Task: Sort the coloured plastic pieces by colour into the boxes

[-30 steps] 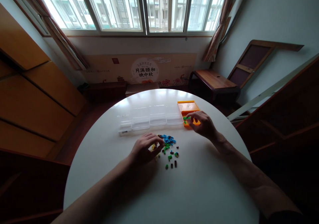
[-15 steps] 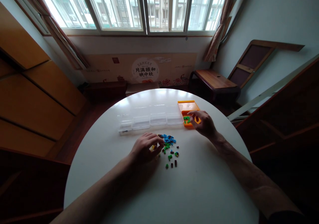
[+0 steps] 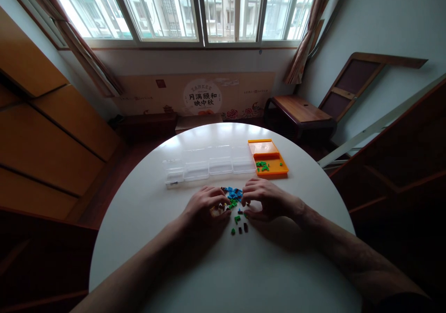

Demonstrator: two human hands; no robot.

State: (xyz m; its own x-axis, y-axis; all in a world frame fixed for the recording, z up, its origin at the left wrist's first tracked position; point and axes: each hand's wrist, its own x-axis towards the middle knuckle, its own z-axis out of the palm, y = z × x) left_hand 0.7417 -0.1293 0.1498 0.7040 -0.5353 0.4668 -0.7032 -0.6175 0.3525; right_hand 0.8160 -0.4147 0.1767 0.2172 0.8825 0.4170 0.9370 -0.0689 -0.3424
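Observation:
A small heap of toy building bricks lies on the white round table (image 3: 195, 271), with blue bricks (image 3: 234, 194) at the back and green bricks (image 3: 232, 204) in front. My left hand (image 3: 206, 206) rests at the heap's left side, thumb and fingers curved apart around some yellow and brown pieces. From the right, my right hand (image 3: 266, 200) reaches to the heap's edge, its thumb and fingers apart; no brick shows between them. Closer to me lie a green brick (image 3: 237, 219) and a dark brown brick (image 3: 245, 227). Green bricks also sit in the open orange box (image 3: 273, 174).
A row of clear plastic boxes (image 3: 220, 168) with raised lids stands behind the heap, left of the orange box. Beyond the table are a low wooden stool (image 3: 301, 108) at right and a printed board (image 3: 139, 90) under the window.
My right hand has come back from the orange box to the right side of the heap. A lone green brick now shows in the box's right part. My left hand's thumb and fingertips have parted.

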